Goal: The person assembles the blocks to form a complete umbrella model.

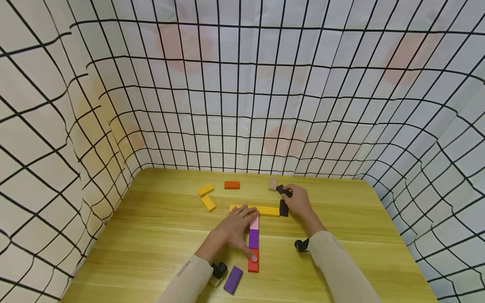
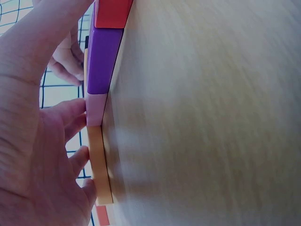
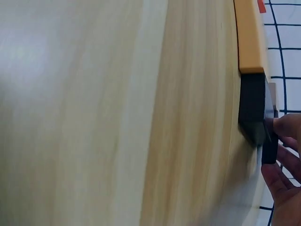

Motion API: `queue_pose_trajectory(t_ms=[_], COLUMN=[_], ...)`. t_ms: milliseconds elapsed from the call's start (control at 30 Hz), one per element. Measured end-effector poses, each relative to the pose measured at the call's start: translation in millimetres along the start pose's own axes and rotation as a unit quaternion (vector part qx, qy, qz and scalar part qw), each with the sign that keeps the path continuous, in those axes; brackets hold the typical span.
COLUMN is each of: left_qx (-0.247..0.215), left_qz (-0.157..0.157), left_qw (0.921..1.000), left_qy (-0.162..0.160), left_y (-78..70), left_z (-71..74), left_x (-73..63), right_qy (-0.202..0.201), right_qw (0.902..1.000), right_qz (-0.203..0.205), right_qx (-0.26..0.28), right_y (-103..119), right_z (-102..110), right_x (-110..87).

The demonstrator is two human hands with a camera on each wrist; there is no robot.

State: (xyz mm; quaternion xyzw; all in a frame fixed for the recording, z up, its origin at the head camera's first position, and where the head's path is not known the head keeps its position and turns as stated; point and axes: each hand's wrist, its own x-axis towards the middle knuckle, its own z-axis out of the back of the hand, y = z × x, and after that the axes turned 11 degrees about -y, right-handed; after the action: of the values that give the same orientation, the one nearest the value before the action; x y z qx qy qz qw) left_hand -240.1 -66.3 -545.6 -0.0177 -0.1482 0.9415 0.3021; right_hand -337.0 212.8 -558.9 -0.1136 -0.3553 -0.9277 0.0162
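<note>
Spread over a T-shaped layout of blocks, my left hand [image 1: 235, 229] has its fingers on the yellow row [image 1: 269, 211] and its thumb on a red block [image 1: 253, 267]. A purple block [image 1: 254, 239] and a pink block [image 1: 254, 223] link the red one to that row. My right hand [image 1: 300, 205] pinches a black block [image 3: 269, 149] between thumb and fingers. Just below it, another black block [image 1: 283, 208] stands at the row's right end, against the yellow in the right wrist view [image 3: 252, 96].
A pale wooden block [image 1: 273, 184] lies just beyond the held block. Farther left are an orange block [image 1: 232, 185] and two loose yellow blocks [image 1: 206, 190]. A loose purple block [image 1: 233, 280] lies near my left sleeve. Grid-patterned cloth [image 1: 242, 105] walls the wooden table [image 1: 159, 235].
</note>
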Motion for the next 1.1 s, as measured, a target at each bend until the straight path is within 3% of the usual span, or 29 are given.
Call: queue_pose_trajectory(t_ms=[367, 667, 833, 1100], left_qx=[-0.007, 0.000, 0.007, -0.001], left_qz=[0.000, 0.000, 0.001, 0.004], left_qw=[1.0000, 1.0000, 1.0000, 1.0000], left_qy=[-0.005, 0.000, 0.004, 0.006], left_y=[-1.1, 0.1, 0.1, -3.0], left_z=[-0.1, 1.4, 3.0, 4.3], left_x=[-1.1, 0.2, -0.2, -0.5], right_qy=[0.020, 0.037, 0.063, 0.069], right_qw=[0.9996, 0.9926, 0.9875, 0.9869], right_qz=[0.017, 0.100, 0.113, 0.106], right_qx=[-0.010, -0.058, -0.089, -0.101], right_y=[8, 8, 12, 10], right_z=[-8, -1, 3, 1], right_x=[-1.8, -13.9, -22.4, -29.6])
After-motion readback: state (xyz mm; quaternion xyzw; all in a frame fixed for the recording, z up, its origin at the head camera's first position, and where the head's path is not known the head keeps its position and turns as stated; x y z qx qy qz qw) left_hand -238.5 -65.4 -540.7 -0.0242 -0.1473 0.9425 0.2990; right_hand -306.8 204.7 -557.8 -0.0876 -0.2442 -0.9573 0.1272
